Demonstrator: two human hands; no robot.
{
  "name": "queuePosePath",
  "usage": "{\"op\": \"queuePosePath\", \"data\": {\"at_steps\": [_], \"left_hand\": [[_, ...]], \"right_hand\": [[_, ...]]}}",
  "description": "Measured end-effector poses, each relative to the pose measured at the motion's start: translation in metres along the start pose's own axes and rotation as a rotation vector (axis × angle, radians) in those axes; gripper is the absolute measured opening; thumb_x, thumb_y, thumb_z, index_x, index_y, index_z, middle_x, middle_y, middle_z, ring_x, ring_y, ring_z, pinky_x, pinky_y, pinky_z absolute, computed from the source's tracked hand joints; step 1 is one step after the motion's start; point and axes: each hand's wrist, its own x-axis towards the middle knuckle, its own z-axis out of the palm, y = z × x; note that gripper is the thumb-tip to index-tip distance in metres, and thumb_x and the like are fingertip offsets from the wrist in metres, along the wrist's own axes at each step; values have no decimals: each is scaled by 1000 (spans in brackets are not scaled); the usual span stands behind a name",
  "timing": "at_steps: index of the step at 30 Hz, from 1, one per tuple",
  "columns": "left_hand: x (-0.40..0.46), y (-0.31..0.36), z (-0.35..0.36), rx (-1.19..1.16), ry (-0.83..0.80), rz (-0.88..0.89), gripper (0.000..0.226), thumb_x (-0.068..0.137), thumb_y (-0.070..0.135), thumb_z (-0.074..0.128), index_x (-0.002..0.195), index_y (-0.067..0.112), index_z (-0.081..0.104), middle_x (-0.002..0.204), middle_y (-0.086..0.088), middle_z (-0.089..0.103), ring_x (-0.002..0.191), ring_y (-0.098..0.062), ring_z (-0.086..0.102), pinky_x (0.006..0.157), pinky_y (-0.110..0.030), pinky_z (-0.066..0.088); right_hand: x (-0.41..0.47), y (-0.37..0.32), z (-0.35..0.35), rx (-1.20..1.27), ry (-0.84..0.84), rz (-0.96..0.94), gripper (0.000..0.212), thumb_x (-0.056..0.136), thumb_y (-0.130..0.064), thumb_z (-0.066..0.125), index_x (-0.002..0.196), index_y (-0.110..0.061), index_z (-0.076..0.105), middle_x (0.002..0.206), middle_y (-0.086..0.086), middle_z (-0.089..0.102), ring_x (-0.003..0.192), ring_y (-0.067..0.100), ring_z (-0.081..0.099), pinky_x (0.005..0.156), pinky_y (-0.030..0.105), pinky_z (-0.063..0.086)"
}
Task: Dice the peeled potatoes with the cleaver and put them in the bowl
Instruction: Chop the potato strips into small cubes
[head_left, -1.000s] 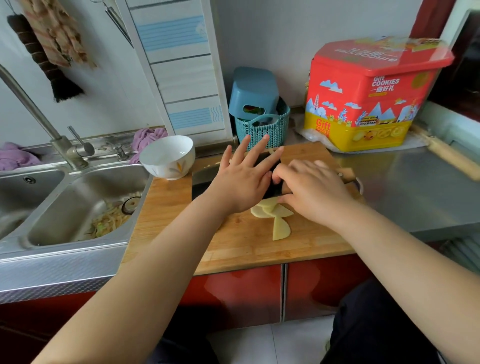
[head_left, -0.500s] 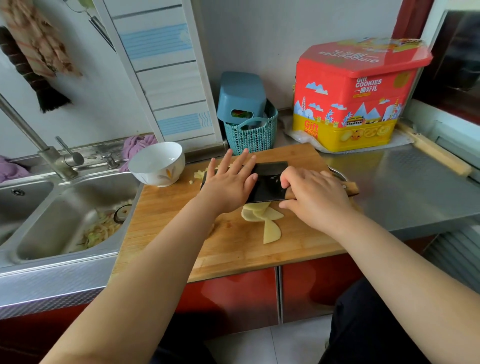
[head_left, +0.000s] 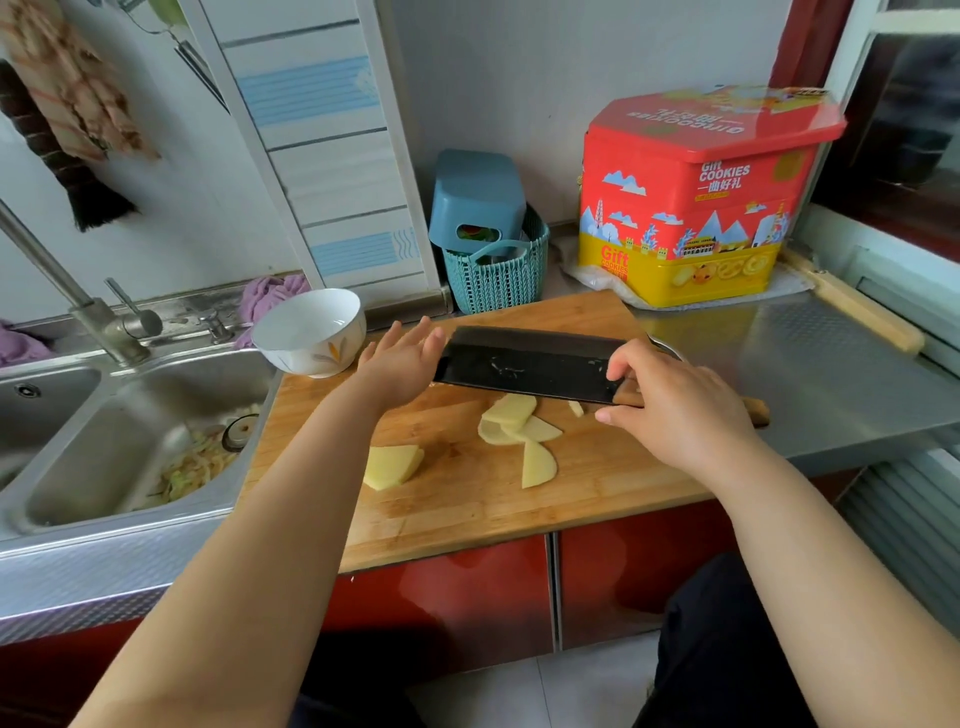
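The cutting board (head_left: 467, 499) lies on the desk (head_left: 831, 374), its left edge against the sink (head_left: 104, 457) rim and its near edge overhanging the red cabinet front. Open board surface remains along the near edge and at the near-right corner. The white bowl (head_left: 311, 332) sits at the board's far-left corner, close to the left hand.

The cleaver (head_left: 524, 370) has a dark, broad rectangular blade with pale smears on its face. It is held above the board with the flat face tilted toward the camera and the cutting edge down. Its long axis runs left to right, blade tip to the left and wooden handle to the right.

The right hand (head_left: 675, 410) has its grip wrapped around the handle where it meets the blade, thumb against the blade face. The left hand (head_left: 402, 366) has a spread grip, fingers straight, resting against the blade's left end.

Potato slices (head_left: 514, 423) lie fanned and overlapping on the board just below the blade. A separate stack of slices (head_left: 392, 465) lies to the near-left, apart from the fan.
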Motion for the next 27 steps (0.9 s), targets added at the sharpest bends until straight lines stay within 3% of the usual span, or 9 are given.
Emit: {"op": "queuePosePath", "data": {"at_steps": [3, 5, 9, 11, 13, 16, 20, 23, 27], "left_hand": [[-4, -1, -2, -304, 114, -7, 63, 103, 53, 8, 147, 22, 41, 154, -6, 38, 145, -25, 25, 114, -44, 22], [-9, 3, -5, -411, 256, -25, 60, 104, 50, 16, 132, 19, 59, 126, -9, 61, 116, -25, 54, 93, -36, 40], [-16, -2, -10, -489, 463, -62, 40, 105, 41, 34, 110, 21, 68, 79, 5, 68, 69, -13, 58, 65, -31, 44], [-17, -12, -9, -445, 418, -5, 29, 103, 25, 42, 127, 25, 60, 86, 6, 70, 75, -11, 62, 65, -30, 49], [-19, -21, -7, -396, 306, 89, 53, 98, 12, 47, 147, 31, 39, 125, 4, 65, 111, -16, 61, 89, -35, 53], [-23, -25, -6, -249, 218, 159, 63, 95, 17, 57, 151, 30, 31, 157, 2, 32, 145, -22, 27, 117, -46, 27], [-36, -29, -14, -131, 350, 107, 41, 94, 40, 59, 133, 25, 56, 137, -2, 54, 119, -23, 54, 98, -43, 48], [-65, -35, -18, -115, 306, 39, 34, 95, 46, 54, 117, 22, 63, 116, 0, 64, 95, -14, 58, 79, -31, 48], [-113, -49, 0, -80, 47, -75, 72, 73, 62, 71, 133, 33, 46, 141, 2, 38, 119, -21, 50, 97, -39, 47]], "right_hand": [[-2, -3, 0, 75, -42, 56, 35, 87, -48, 66, 110, -35, 45, 99, -15, 55, 93, 13, 50, 68, 30, 38], [-2, -7, 2, 118, -59, 72, 33, 88, -50, 64, 111, -36, 45, 101, -17, 54, 99, 13, 53, 66, 30, 40], [-2, -19, 6, 193, -82, 117, 33, 89, -51, 62, 115, -38, 47, 102, -17, 56, 98, 13, 59, 64, 30, 44], [-4, -25, 7, 243, -67, 160, 32, 89, -53, 62, 114, -39, 50, 98, -13, 59, 92, 14, 60, 68, 31, 48], [-5, -30, 8, 302, -24, 195, 30, 89, -54, 61, 112, -38, 54, 90, -19, 54, 90, 12, 58, 65, 30, 46], [-5, -40, 7, 400, 37, 216, 30, 89, -53, 60, 113, -35, 57, 94, -21, 52, 95, 11, 56, 66, 30, 42], [-4, -51, 0, 442, -3, 183, 26, 92, -52, 56, 112, -35, 55, 97, -18, 55, 91, 9, 53, 58, 25, 37], [0, -56, -2, 445, -83, 143, 22, 89, -54, 59, 104, -39, 54, 90, -20, 54, 88, 9, 55, 64, 29, 45], [8, -71, -1, 458, -207, 110, 23, 86, -50, 65, 103, -33, 66, 84, -13, 65, 77, 10, 63, 70, 38, 55]]}}
